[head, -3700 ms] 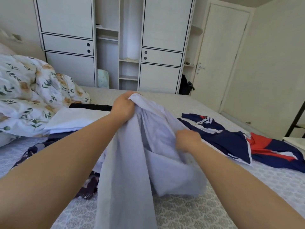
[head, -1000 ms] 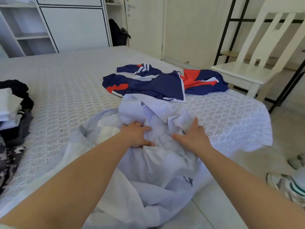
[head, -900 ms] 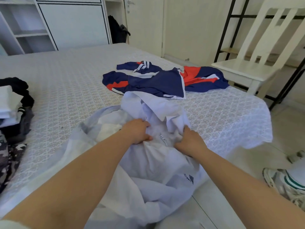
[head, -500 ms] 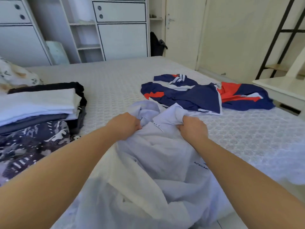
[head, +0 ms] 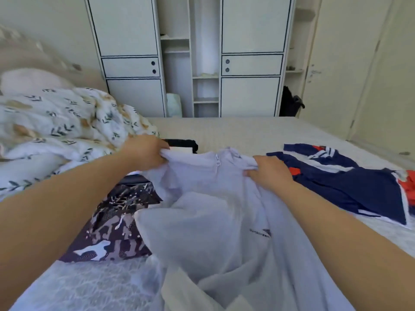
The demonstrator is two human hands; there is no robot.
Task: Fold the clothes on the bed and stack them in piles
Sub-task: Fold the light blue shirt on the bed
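The left hand [head: 147, 151] and the right hand [head: 269, 173] are each gripping a shoulder of the pale lilac jacket [head: 224, 221], fingers curled into the cloth, which is lying spread on the bed [head: 235, 131] in the near middle. A patterned dark garment [head: 116, 223] is lying to its left, a navy and red jacket [head: 350, 182] to its right. The wardrobe [head: 186, 57] is standing far behind, its open shelves holding small items too blurred to name.

Soft, even daylight, weak shadows; slight motion blur throughout, wide-angle bending at edges
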